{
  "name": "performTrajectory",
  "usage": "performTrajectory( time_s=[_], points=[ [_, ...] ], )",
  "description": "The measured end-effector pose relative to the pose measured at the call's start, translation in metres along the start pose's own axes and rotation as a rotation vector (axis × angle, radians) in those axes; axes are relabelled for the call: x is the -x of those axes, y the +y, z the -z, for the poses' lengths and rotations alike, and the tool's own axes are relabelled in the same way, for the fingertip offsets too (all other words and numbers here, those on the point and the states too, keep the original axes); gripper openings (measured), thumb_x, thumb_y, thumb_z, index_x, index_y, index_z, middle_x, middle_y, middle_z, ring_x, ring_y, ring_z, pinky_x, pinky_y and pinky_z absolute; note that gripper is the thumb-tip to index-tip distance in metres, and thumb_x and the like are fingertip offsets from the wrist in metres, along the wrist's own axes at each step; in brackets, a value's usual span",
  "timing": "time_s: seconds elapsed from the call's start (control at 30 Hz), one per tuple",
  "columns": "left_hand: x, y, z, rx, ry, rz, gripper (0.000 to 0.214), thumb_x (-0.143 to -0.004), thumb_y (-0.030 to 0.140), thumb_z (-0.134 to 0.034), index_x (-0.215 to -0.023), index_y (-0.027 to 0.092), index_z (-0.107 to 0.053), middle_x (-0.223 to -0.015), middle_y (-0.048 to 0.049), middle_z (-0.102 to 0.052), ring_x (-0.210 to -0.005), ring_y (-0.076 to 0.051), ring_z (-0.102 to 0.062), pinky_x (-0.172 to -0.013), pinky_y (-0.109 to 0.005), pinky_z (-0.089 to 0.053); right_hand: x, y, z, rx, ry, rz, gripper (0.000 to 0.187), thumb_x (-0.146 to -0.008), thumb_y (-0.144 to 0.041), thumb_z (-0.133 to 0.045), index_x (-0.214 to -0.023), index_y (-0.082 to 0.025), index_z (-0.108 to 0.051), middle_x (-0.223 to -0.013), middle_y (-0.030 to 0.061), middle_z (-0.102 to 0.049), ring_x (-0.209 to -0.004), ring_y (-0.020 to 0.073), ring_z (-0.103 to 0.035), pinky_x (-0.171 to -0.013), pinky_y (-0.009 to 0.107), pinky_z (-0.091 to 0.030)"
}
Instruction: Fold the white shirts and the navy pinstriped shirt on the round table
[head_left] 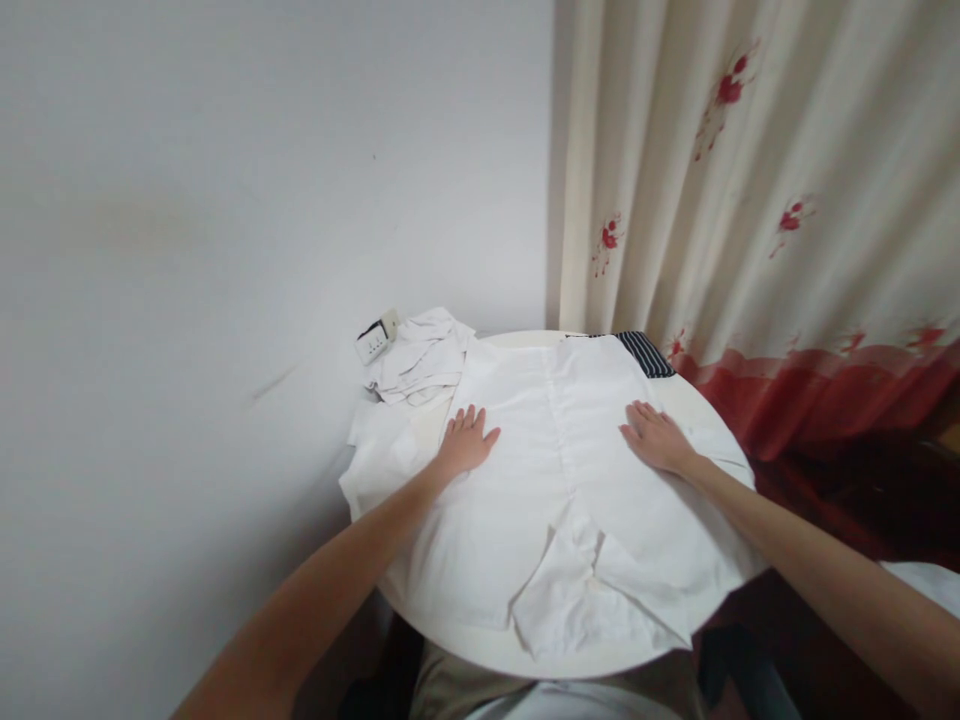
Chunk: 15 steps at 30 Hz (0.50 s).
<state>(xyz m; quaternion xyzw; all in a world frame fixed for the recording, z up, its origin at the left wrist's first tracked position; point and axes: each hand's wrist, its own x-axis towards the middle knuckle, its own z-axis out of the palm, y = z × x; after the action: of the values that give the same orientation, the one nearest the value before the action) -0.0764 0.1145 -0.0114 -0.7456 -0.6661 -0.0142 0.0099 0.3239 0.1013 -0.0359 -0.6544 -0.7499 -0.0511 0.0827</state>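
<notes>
A white shirt [525, 450] lies spread face up over a round table, its collar toward me and its hem at the far side. The front placket runs down its middle. My left hand [466, 443] rests flat on the shirt's left edge, fingers spread. On the right side, my right hand [656, 436] lies flat on the cloth with its fingers apart. Neither hand grips anything. The sleeves hang out to both sides, and parts of them droop over the table's edge.
The round white table [510, 660] stands against a pale wall [262, 200]. At its back left lie a crumpled white cloth [420, 355] and a white power socket [373, 342]. Black striped fabric [645, 355] is at the back right, near a floral curtain [675, 200].
</notes>
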Motion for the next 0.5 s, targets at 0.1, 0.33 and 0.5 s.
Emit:
performTrajectory(
  time_s=[0.1,0.33,0.5],
  points=[
    [-0.015,0.028,0.004,0.06,-0.008,0.064,0.077,-0.1,0.058,-0.027,-0.159,0.009,-0.021,-0.165,-0.0206,-0.019,-0.152,-0.038,-0.018,-0.12,-0.053,-0.022,-0.012,-0.03,0.004,-0.022,0.013,-0.051,0.056,-0.101,-0.034,-0.032,-0.147,-0.004,-0.042,-0.157,0.0228,-0.037,-0.146,0.0336,-0.034,-0.115,0.053,-0.032],
    [-0.055,0.083,-0.005,0.13,-0.015,-0.195,0.07,-0.099,0.06,-0.022,-0.159,0.024,-0.025,-0.168,-0.0064,-0.017,-0.154,-0.031,-0.013,-0.122,-0.057,-0.015,-0.036,-0.095,0.001,-0.132,-0.068,0.17,0.063,-0.103,-0.045,-0.029,-0.155,-0.01,-0.033,-0.163,0.0154,-0.028,-0.151,0.0292,-0.024,-0.119,0.051,-0.024],
    [-0.086,0.039,-0.005,0.106,-0.06,-0.057,0.068,-0.1,0.06,-0.023,-0.159,0.028,-0.026,-0.168,-0.007,-0.014,-0.154,-0.034,-0.012,-0.121,-0.058,-0.016,-0.041,-0.034,-0.006,-0.038,-0.028,0.049,0.06,-0.103,-0.043,-0.028,-0.152,-0.01,-0.038,-0.162,0.0164,-0.032,-0.149,0.03,-0.028,-0.118,0.052,-0.027]
  ],
)
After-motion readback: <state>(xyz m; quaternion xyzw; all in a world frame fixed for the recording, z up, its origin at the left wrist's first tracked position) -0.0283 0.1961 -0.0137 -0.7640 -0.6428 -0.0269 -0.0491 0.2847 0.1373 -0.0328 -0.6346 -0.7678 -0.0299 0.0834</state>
